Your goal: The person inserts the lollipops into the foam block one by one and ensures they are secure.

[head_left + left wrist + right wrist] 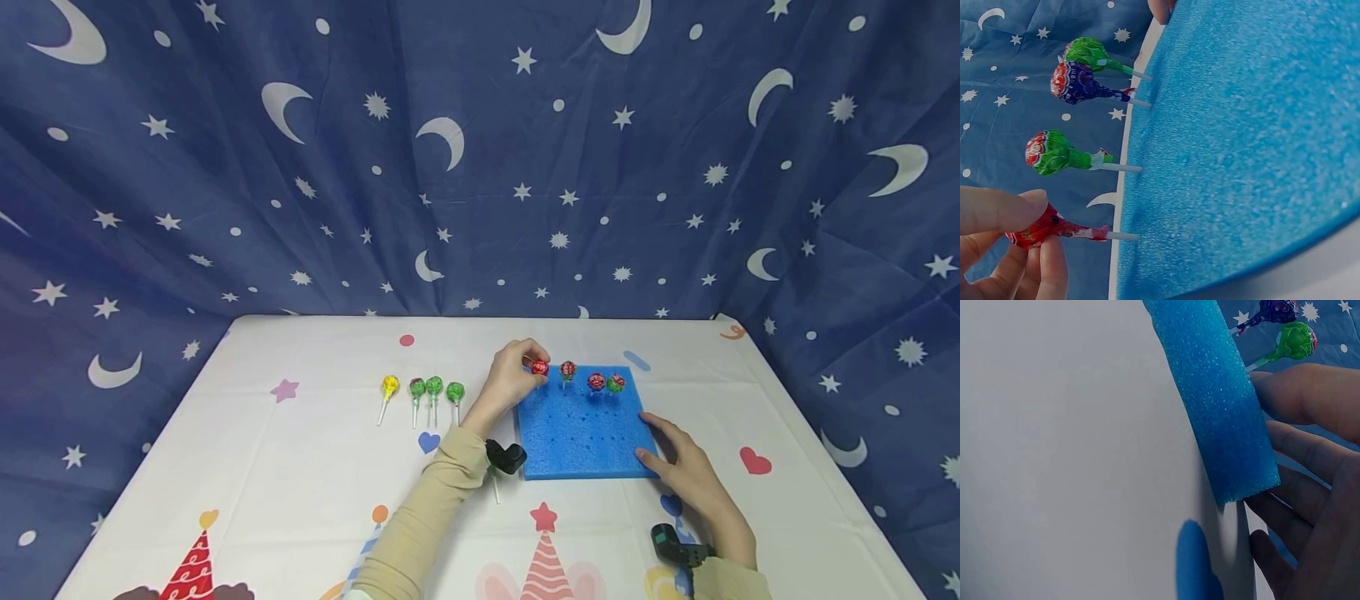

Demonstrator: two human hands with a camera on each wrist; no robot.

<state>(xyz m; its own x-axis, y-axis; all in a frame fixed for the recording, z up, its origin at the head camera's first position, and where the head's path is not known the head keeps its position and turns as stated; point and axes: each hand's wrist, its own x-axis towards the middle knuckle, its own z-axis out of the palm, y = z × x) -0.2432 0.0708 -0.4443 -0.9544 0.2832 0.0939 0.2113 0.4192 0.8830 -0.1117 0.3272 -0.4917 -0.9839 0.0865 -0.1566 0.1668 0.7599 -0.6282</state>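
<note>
My left hand [512,379] pinches a red lollipop [539,367] by its wrapped head at the back left corner of a blue foam block [581,433]. In the left wrist view, the lower end of its white stick meets the foam. Along the same back edge stand a green lollipop [1054,153], a purple lollipop [1075,82] and another green lollipop [1088,55], their sticks in the foam. My right hand [686,467] rests against the block's right side with thumb and fingers spread, touching the edge.
Left of the block lie a yellow lollipop [390,386] and several green lollipops [434,386] in a row. A white stick [496,487] shows beneath the left wrist camera [506,457]. A starry blue curtain [480,208] hangs behind the table [300,467] with its printed white cloth.
</note>
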